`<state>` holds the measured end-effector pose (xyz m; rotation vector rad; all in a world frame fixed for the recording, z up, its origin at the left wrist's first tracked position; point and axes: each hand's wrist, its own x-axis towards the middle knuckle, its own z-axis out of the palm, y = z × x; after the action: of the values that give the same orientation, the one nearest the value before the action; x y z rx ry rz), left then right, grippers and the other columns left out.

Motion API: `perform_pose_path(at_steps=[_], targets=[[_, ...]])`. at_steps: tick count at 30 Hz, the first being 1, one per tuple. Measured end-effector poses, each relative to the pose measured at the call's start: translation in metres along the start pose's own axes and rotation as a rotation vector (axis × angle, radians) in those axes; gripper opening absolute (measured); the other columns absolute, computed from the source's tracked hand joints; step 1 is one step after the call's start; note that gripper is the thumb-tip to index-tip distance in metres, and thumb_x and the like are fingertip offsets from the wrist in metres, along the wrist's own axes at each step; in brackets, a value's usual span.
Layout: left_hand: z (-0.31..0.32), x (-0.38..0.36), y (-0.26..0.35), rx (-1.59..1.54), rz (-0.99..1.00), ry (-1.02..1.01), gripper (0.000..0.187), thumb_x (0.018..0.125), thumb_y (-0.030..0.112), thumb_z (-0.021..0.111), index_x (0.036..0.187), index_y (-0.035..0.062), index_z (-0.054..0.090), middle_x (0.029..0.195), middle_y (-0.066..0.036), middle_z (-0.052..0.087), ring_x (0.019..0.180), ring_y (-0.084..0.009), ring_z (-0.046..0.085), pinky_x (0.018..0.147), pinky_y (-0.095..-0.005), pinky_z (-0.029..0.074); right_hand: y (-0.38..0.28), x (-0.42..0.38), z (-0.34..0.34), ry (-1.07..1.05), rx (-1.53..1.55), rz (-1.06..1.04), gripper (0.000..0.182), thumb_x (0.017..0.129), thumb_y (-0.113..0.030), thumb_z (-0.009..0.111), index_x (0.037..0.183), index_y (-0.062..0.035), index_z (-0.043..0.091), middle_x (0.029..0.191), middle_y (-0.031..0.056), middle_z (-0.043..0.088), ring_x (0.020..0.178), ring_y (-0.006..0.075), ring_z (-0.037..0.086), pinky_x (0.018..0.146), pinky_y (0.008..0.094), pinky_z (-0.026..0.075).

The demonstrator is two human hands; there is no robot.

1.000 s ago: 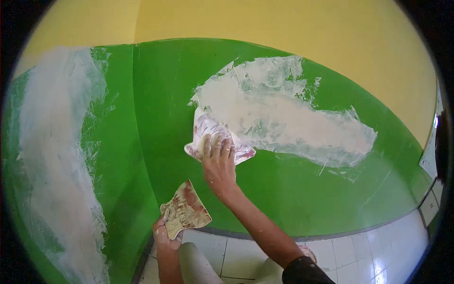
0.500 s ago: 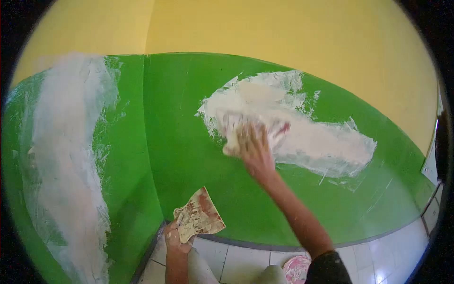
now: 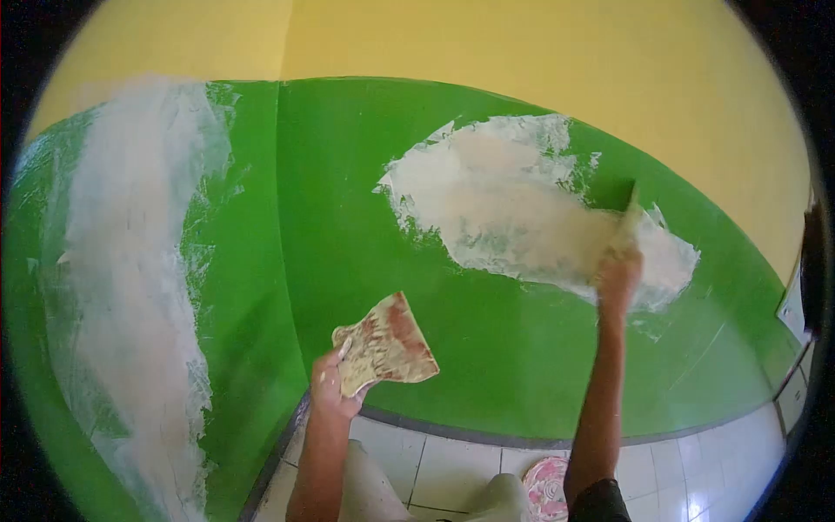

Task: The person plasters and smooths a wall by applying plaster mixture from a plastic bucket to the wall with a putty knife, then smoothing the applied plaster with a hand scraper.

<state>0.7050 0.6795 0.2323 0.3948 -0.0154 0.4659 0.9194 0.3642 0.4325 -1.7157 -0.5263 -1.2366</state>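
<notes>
My left hand (image 3: 329, 383) grips a flared putty scraper (image 3: 389, 344), its broad face smeared with cream putty and reddish-brown marks. That scraper is held in front of the green wall, wide edge to the upper right. My right hand (image 3: 619, 271) is closed around a second putty scraper (image 3: 631, 216), blurred and seen nearly edge-on. It overlaps the right part of a white putty patch (image 3: 496, 200) spread over the green wall (image 3: 348, 174). The patch has ragged edges, with thin streaks at its upper right.
Left of the wall corner runs a tall white putty band (image 3: 139, 296). Yellow paint (image 3: 487, 52) covers the upper wall. White floor tiles (image 3: 452, 470) lie below, where a round pink-and-white smeared object (image 3: 548, 487) sits near my knees. A dark skirting strip (image 3: 487, 439) edges the floor.
My right hand has swept rightward across the patch, and its scraper has turned from face-on to nearly edge-on. My left hand and its scraper have risen and shifted slightly right.
</notes>
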Motion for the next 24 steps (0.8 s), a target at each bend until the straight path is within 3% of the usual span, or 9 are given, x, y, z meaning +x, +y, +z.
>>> perform_pose_path(at_steps=[1,2,3,7,13,15,18,20,24], targets=[[0.008,0.003,0.007,0.000,-0.011,-0.061,0.034,0.089,0.020,0.050,0.113,-0.0036,0.051,0.104,-0.017,0.064,0.091,-0.0287,0.066,0.078,-0.0419,0.057,-0.007,-0.001,0.022,-0.009,-0.223,-0.129,0.025,0.077,-0.004,0.052,0.099,0.0031,0.060,0.064,0.0077,0.057,0.055,0.0164,0.051,0.049,0.0339,0.042],[0.016,0.004,0.013,-0.001,-0.021,-0.122,0.034,0.089,0.020,0.049,0.114,-0.0041,0.050,0.104,-0.017,0.063,0.091,-0.0288,0.066,0.078,-0.0425,0.057,-0.061,-0.011,0.043,-0.041,-0.076,0.048,0.039,0.071,-0.003,0.053,0.109,0.0000,0.061,0.065,0.0118,0.058,0.055,0.0188,0.053,0.050,0.0346,0.044],[0.023,0.004,0.020,0.000,-0.009,-0.123,0.034,0.089,0.020,0.049,0.114,-0.0041,0.050,0.104,-0.017,0.063,0.091,-0.0288,0.066,0.078,-0.0425,0.057,-0.085,-0.021,0.067,-0.029,-0.094,-0.042,0.048,0.070,-0.001,0.053,0.118,-0.0050,0.059,0.067,0.0134,0.061,0.057,0.0227,0.058,0.052,0.0367,0.046],[0.028,0.001,0.042,0.099,0.091,-0.005,0.034,0.090,0.021,0.049,0.114,-0.0044,0.051,0.105,-0.018,0.063,0.090,-0.0285,0.066,0.079,-0.0423,0.057,-0.143,-0.049,0.153,0.010,-0.298,-0.631,0.055,0.072,0.000,0.054,0.128,-0.0009,0.049,0.101,0.0234,0.063,0.096,0.0358,0.061,0.075,0.0438,0.051],[0.010,-0.024,0.057,0.071,0.132,0.000,0.036,0.090,0.022,0.051,0.115,-0.0041,0.051,0.106,-0.018,0.063,0.092,-0.0285,0.065,0.080,-0.0411,0.056,-0.175,-0.115,0.161,-0.505,-0.616,-0.805,0.053,0.079,-0.004,0.050,0.131,0.0005,0.043,0.119,0.0262,0.055,0.106,0.0395,0.056,0.088,0.0483,0.047],[0.004,-0.033,0.056,0.063,0.123,0.026,0.036,0.090,0.022,0.051,0.115,-0.0039,0.051,0.106,-0.018,0.063,0.093,-0.0286,0.065,0.080,-0.0411,0.056,-0.200,-0.084,0.131,-1.211,-0.538,-0.623,0.050,0.081,-0.004,0.048,0.131,-0.0002,0.044,0.128,0.0255,0.050,0.112,0.0389,0.054,0.096,0.0472,0.043],[0.001,-0.038,0.053,0.050,0.172,0.055,0.034,0.091,0.021,0.050,0.115,-0.0033,0.051,0.108,-0.018,0.063,0.094,-0.0289,0.065,0.083,-0.0422,0.055,-0.184,-0.047,0.128,-0.800,-0.447,-0.855,0.047,0.083,-0.008,0.050,0.130,-0.0020,0.046,0.130,0.0244,0.049,0.118,0.0384,0.050,0.102,0.0466,0.038],[-0.004,-0.038,0.053,0.031,0.139,0.083,0.034,0.091,0.019,0.049,0.116,-0.0035,0.051,0.108,-0.018,0.063,0.096,-0.0294,0.064,0.084,-0.0437,0.054,-0.173,-0.010,0.148,-0.365,-0.440,-1.202,0.047,0.084,-0.014,0.052,0.129,-0.0022,0.047,0.130,0.0232,0.049,0.122,0.0382,0.046,0.107,0.0477,0.032],[-0.011,-0.027,0.044,-0.048,0.107,-0.002,0.033,0.091,0.019,0.050,0.115,-0.0030,0.051,0.108,-0.018,0.063,0.098,-0.0293,0.063,0.085,-0.0444,0.054,-0.132,-0.028,0.145,-0.539,-0.561,-1.246,0.045,0.083,-0.018,0.053,0.125,-0.0021,0.052,0.130,0.0221,0.050,0.126,0.0401,0.042,0.109,0.0531,0.025]])
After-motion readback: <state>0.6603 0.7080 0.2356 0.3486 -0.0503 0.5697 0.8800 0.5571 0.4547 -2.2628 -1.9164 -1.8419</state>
